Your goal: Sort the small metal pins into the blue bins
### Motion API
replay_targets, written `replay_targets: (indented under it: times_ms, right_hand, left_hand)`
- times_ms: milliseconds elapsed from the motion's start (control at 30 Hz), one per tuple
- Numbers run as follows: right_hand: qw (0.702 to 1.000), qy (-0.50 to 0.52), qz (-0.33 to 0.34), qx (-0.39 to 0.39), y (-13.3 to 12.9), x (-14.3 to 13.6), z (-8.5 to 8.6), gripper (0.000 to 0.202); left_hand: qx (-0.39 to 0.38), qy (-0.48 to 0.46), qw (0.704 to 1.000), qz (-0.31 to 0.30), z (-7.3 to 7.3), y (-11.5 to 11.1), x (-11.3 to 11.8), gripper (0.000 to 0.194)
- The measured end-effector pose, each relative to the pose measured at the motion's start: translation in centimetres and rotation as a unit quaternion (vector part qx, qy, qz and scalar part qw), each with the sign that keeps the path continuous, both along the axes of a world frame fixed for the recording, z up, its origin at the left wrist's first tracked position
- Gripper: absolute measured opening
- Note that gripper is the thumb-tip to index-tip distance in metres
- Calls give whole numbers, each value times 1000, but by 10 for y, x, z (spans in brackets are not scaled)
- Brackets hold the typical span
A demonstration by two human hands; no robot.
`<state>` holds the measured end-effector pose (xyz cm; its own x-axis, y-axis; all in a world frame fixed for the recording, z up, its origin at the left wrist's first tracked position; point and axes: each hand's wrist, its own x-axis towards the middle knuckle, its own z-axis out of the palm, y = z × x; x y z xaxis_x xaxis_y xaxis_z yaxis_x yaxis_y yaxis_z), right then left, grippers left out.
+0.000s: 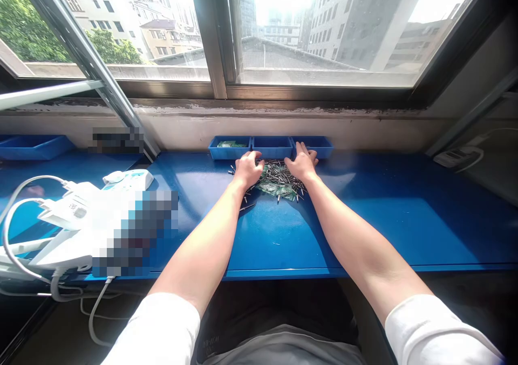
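Note:
A pile of small metal pieces (277, 172) mixed with green-tinted plastic packets (283, 191) lies on the blue table in front of three joined blue bins. My left hand (248, 169) rests at the pile's left edge, near the left bin (220, 153), which contains similar packets. At the pile's right edge is my right hand (302, 163), fingers apart and reaching to the front of the right bin (324, 148). Between them stands the middle bin (272, 152). The fingers of my left hand are spread too, and neither hand visibly holds anything.
White power strips with plugs and cables (73, 206) cover the left of the blue table (279, 246). Another blue tray (38, 148) stands at the far left. A metal frame post (117, 98) rises at the back left, before the window. A white device (457, 157) lies at the far right.

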<state>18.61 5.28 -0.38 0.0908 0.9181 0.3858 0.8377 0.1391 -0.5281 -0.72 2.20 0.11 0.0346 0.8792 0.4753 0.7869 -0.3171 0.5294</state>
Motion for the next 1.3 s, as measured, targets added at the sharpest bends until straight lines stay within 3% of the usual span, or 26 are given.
replay_targets:
  times_ms: [233, 500, 1300]
  right_hand:
    - [998, -13, 33, 55, -13, -14, 7, 54]
    - [986, -110, 122, -37, -24, -25, 8, 42]
    - [981, -98, 169, 2, -20, -27, 4, 17]
  left_hand:
    - [-21, 19, 1000, 0, 1, -2, 1, 31]
    - [-38, 30, 999, 4, 1, -2, 2, 29]
    - [-43, 36, 998, -2, -1, -2, 2, 25]
